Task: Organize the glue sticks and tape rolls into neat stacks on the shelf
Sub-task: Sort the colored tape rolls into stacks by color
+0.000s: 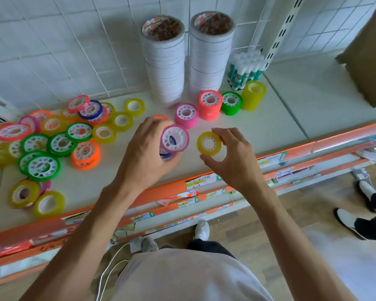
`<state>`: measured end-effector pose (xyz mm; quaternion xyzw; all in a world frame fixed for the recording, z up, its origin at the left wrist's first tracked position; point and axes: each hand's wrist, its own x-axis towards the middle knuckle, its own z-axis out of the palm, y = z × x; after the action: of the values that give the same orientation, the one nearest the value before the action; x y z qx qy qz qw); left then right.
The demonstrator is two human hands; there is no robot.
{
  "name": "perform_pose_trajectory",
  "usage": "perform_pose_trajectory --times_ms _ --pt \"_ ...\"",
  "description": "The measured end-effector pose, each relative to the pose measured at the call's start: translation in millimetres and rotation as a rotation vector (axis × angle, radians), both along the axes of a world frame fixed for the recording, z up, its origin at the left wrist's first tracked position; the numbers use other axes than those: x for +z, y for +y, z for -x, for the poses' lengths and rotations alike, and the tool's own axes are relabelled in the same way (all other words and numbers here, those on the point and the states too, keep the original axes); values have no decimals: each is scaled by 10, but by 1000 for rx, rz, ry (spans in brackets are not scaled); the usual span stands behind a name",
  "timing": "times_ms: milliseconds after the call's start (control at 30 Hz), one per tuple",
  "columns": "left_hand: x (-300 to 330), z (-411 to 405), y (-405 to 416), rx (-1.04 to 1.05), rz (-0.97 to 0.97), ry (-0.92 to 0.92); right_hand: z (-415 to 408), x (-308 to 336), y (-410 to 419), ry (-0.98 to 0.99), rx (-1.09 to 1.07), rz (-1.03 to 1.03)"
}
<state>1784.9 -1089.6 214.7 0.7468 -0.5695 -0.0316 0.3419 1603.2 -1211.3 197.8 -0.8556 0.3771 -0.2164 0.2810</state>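
My left hand point(147, 148) grips a small bunch of tape rolls, with a pink roll point(175, 139) facing up and a blue one under it. My right hand point(230, 157) pinches a single yellow roll point(209, 143) between thumb and fingers, just above the shelf point(280, 118). Behind my hands stand short stacks: pink point(186, 115), red-pink point(210, 105), green point(231, 103) and yellow point(254, 96). A loose pile of coloured rolls point(52, 140) covers the shelf's left side. Green-and-white glue sticks point(245, 69) stand bundled at the back.
Two tall columns of white tape point(164, 61) point(208, 55) stand against the wire-grid back wall. A cardboard box point(369, 53) sits at the right. The shelf's orange front edge point(161, 192) carries price labels. Another person's shoes point(352, 222) are on the floor at right.
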Motion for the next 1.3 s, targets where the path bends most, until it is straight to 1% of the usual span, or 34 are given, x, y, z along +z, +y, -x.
perform_pose_trajectory --times_ms 333,467,667,967,1300 --pt "-9 442 -587 -35 -30 -71 443 62 -820 11 -53 30" --pt "23 560 -754 -33 -20 -78 423 154 -1289 -1 -79 93" --pt "59 677 -887 -23 -26 -96 240 169 -1808 15 -95 97" --pt "30 699 -879 -13 -83 -69 165 104 -1995 59 -63 88" --pt "39 735 -887 -23 -91 -46 145 124 -2011 85 -76 82"
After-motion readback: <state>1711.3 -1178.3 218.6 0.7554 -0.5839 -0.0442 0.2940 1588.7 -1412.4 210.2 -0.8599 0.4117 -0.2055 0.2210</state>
